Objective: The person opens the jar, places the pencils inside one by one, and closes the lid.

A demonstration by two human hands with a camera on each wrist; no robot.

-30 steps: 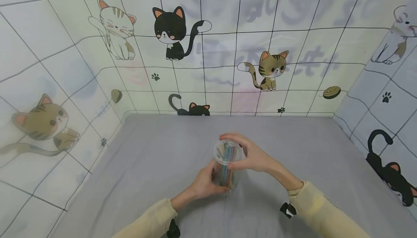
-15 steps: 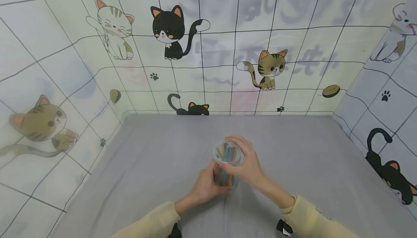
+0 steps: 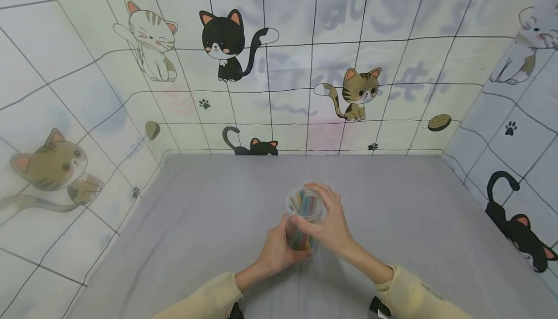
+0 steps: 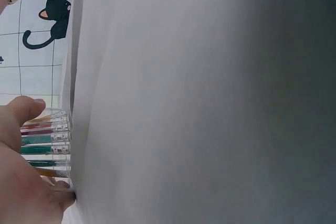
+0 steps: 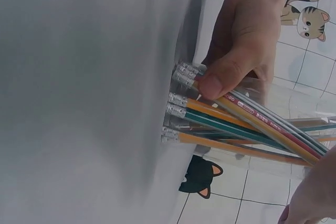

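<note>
A clear plastic jar [image 3: 291,234] stands upright on the grey-covered table, full of pencils [image 5: 257,121]. They are orange, green, red and silver, and their metal-banded ends point down at the jar's base. My left hand [image 3: 279,246] grips the jar's lower side, its thumb and fingers on either side of the wall; the left wrist view shows this left hand [image 4: 26,166] close to the table. Up at the top, my right hand [image 3: 329,222] curls round the rim, thumb in front and fingers behind. The right palm hides part of the jar.
Grey cloth [image 3: 209,202] covers the table. Behind and at both sides hang white gridded sheets with printed cats [image 3: 224,42]. Pale yellow sleeves [image 3: 410,290] and black wrist straps [image 3: 379,305] are on both arms.
My right hand has turned about the jar's top, its thumb shifting left and its wrist swinging inward and down. My left hand keeps its hold, and the jar stays in nearly the same place.
</note>
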